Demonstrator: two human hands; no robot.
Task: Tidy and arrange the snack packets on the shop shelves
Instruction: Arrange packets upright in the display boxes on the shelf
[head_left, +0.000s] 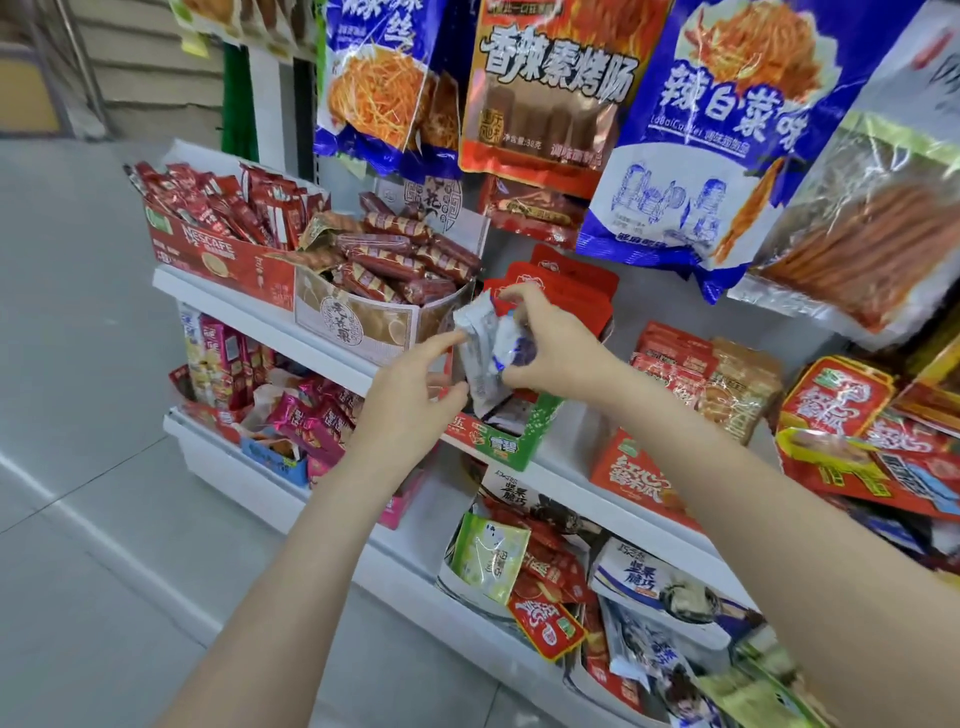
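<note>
Small white-and-blue snack packets (485, 348) are held upright between both hands, above a green-and-red display box (511, 447) on the middle shelf (332, 358). My left hand (410, 400) pinches the packets' left edge between thumb and fingers. My right hand (550, 343) grips their top right from above, fingers curled round them. Behind my right hand stand red pouches (561, 286). The packets' lower ends reach into the box.
A box of red sausage sticks (395, 270) and a Nescafe box (218, 244) stand to the left on the same shelf. Big blue and red bags (711, 130) hang overhead. More packets fill the lower shelf (545, 582) and the right side (841, 410). Grey floor lies left.
</note>
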